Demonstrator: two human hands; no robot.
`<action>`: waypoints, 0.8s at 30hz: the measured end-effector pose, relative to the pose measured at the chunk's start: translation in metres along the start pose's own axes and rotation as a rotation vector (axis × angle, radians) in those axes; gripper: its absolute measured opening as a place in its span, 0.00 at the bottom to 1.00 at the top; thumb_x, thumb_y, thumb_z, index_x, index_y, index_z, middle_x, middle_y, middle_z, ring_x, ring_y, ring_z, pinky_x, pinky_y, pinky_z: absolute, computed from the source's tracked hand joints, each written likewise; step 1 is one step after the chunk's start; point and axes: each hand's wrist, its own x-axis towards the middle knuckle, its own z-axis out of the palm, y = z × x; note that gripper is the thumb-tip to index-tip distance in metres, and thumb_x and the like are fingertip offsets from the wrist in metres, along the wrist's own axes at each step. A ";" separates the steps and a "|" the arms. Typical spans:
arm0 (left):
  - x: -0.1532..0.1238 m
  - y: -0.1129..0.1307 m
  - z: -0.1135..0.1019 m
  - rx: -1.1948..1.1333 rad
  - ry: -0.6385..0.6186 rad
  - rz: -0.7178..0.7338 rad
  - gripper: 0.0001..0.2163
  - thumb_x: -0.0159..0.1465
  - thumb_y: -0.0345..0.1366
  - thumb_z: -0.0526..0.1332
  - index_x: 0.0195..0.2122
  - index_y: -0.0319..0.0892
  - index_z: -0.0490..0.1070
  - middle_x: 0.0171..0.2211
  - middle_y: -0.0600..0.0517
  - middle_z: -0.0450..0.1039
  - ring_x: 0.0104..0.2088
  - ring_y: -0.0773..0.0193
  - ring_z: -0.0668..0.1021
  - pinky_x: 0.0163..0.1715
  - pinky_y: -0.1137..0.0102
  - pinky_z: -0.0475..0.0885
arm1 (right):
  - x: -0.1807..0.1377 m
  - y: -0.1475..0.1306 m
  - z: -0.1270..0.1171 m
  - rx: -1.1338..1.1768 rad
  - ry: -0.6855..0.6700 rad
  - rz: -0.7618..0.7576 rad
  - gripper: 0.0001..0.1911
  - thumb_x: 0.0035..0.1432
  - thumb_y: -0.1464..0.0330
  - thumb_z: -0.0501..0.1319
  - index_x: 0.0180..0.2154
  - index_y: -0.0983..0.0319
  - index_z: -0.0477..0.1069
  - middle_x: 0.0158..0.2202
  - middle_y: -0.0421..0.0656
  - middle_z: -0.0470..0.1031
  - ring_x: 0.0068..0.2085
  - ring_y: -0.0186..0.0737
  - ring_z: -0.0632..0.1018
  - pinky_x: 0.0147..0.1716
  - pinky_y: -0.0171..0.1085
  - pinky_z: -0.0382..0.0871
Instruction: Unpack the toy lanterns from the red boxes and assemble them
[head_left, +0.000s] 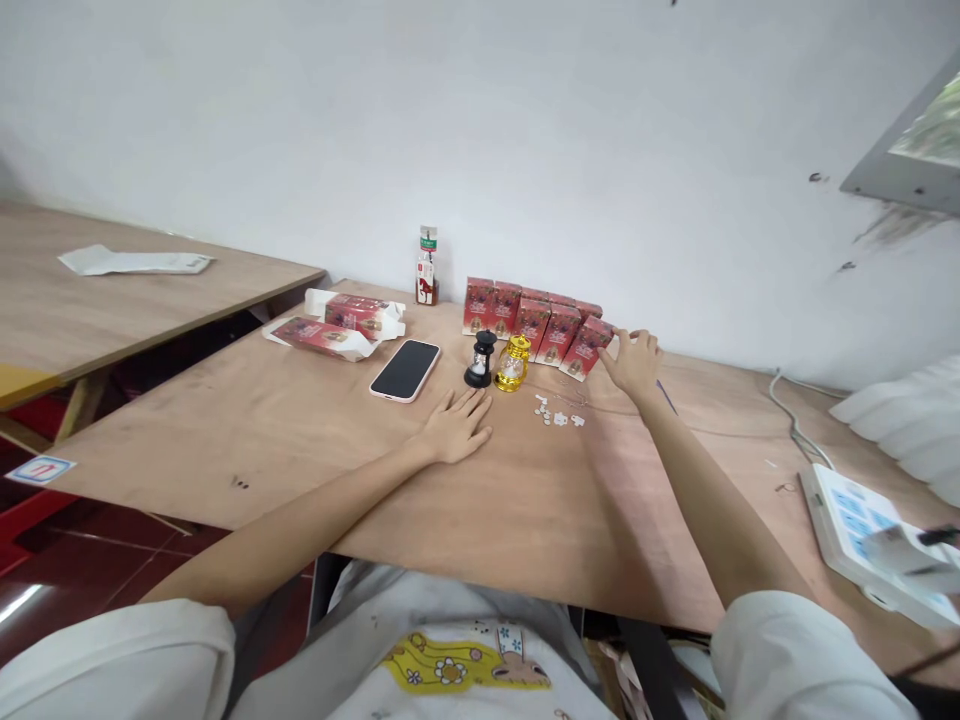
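Note:
My right hand (pixel 634 362) grips the right edge of a small red box (pixel 586 350), the rightmost of its group, which leans to one side. Several more red boxes (pixel 533 325) stand upright in rows to its left. Palm down on the tabletop, my left hand (pixel 456 428) lies with its fingers spread and nothing under them that I can see. Just beyond its fingertips stand a black miniature lantern (pixel 481 360) and a gold miniature lantern (pixel 514 364). Small white pieces (pixel 559 419) and a thin chain (pixel 574 396) lie between my hands.
A phone (pixel 406 371) lies left of the lanterns. Opened red boxes (pixel 322 336) lie further left, and a bottle (pixel 427 270) stands by the wall. At the right are a white power strip (pixel 851 520) and a cable (pixel 791 420). Another table (pixel 150 300) adjoins at left.

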 end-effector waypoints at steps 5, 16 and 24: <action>-0.001 0.002 -0.004 -0.013 -0.034 -0.010 0.28 0.68 0.46 0.40 0.65 0.36 0.48 0.66 0.42 0.45 0.66 0.53 0.51 0.62 0.50 0.46 | 0.012 -0.008 -0.009 0.025 0.076 -0.140 0.26 0.57 0.52 0.53 0.44 0.68 0.65 0.51 0.60 0.64 0.53 0.57 0.64 0.51 0.52 0.57; -0.005 0.005 -0.006 -0.032 -0.084 0.031 0.28 0.68 0.46 0.39 0.66 0.36 0.46 0.67 0.43 0.43 0.67 0.54 0.49 0.63 0.51 0.44 | 0.015 -0.014 -0.010 0.116 -0.030 0.105 0.32 0.44 0.61 0.62 0.48 0.71 0.57 0.46 0.59 0.64 0.49 0.59 0.66 0.47 0.51 0.58; -0.005 0.006 -0.011 -0.074 -0.131 0.006 0.29 0.67 0.46 0.40 0.66 0.37 0.45 0.67 0.44 0.40 0.67 0.55 0.46 0.64 0.52 0.41 | -0.011 -0.001 -0.057 0.361 0.070 0.260 0.33 0.42 0.60 0.63 0.51 0.61 0.57 0.42 0.51 0.68 0.45 0.55 0.70 0.45 0.52 0.61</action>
